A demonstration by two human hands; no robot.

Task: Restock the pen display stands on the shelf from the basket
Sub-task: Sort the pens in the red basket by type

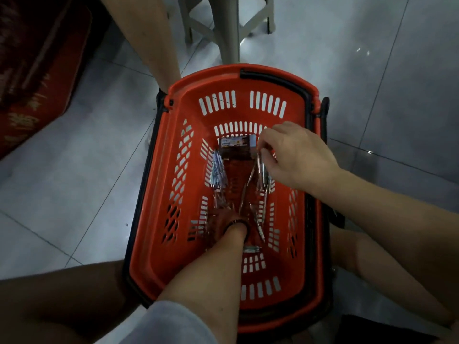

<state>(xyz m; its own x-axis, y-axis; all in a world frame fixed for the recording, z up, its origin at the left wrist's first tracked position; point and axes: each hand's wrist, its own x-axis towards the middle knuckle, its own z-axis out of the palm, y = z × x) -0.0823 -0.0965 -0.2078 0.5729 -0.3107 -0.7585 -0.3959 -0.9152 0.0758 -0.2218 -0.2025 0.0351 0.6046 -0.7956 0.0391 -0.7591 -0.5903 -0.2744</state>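
Red basket (pixel 154 219) sat on tiled floor (pixel 74 170), betw. the person's knees. R hand (pixel 298 157) reached in from the right w/ fingers (pixel 269 136) curled. Thumb & fingertips pinched the top ends of a pen bunch (pixel 260 175), which hung down from the pinch, its lower ends fanning out just below the fingers. Loose pens (pixel 258 224) lay on the basket btm further below that bunch, just beside the L wrist.

L hand (pixel 221 219) was sunk deep in the basket, at the btm, dark wristband (pixel 236 222) showing. Its fingers pointed away from the camera into dim red shade among more pens. Whether they gripped anything: can't tell, too dark & blurred.

Beyond the L fingers & slightly to their left, a blue pen bundle (pixel 217 170) lay along the basket's side wall. A small box (pixel 237 145) w/ printed label lay flat at the far end, just left of the R fingertips; touching or not, unclear.

Past the basket's far rim stood grey stool legs (pixel 228 33). A red mat (pixel 37 70) lay off to the L side, well apart from both hands.
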